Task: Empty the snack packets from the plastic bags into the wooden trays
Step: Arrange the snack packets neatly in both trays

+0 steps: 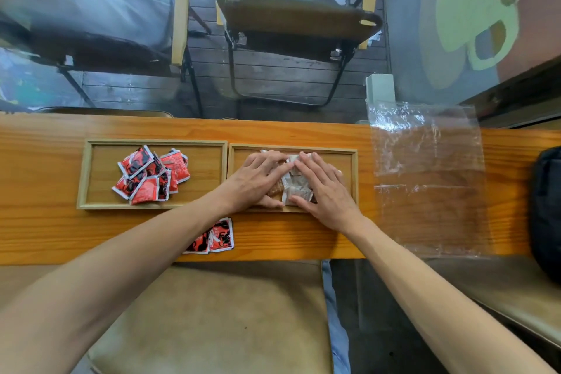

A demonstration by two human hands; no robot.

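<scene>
Both hands, left (260, 182) and right (321, 188), lie flat and unclenched on the pale snack packets (296, 191) in the right wooden tray (353, 176), gathering them. Next, probably: the stray red packets (217, 237) on the table (45, 231) need lifting into the left wooden tray (83, 176).

Two shallow wooden trays sit side by side mid-frame: the left tray (88, 173) holds a loose pile of red packets (151, 174), while the right tray (352, 173) holds pale and brown packets (293, 188). Two red packets (217, 237) lie below them. Flattened clear plastic bags (425, 173) lie at right.
</scene>
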